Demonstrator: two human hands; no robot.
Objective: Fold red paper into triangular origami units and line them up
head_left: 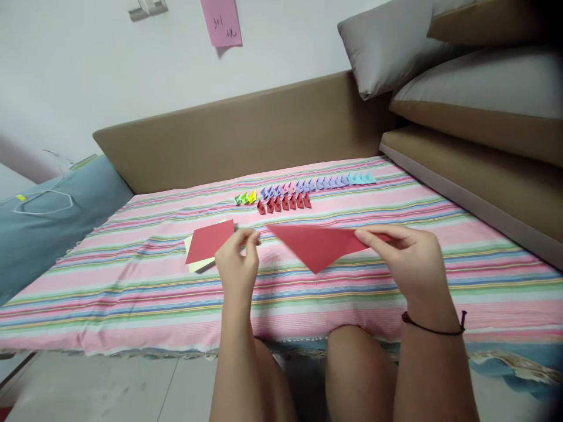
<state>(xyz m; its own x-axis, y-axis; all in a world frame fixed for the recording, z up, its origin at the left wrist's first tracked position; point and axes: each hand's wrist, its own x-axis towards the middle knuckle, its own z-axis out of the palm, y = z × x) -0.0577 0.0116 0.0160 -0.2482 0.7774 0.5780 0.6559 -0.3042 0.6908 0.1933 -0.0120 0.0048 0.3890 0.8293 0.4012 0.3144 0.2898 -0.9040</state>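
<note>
Between my hands is a sheet of red origami paper (319, 246), folded into a triangle with its point hanging down. My right hand (407, 252) pinches its right end between thumb and fingers. The left corner of the paper is slightly blurred and hangs free, a small gap away from my left hand (240, 255). Thumb and fingertips of that hand are closed together, with nothing visible in them. Left of it, partly behind the fingers, a flat red sheet (209, 241) lies on a stack of pale yellow paper (193, 266).
Farther back on the striped cloth (145, 293) stand a row of several small folded red papers (285, 203) and a longer row of purple and pink ones (321, 184), blue ones (361, 178) and green ones (241, 200). Cushions (475, 88) pile up at right; a backrest (246, 129) stands behind.
</note>
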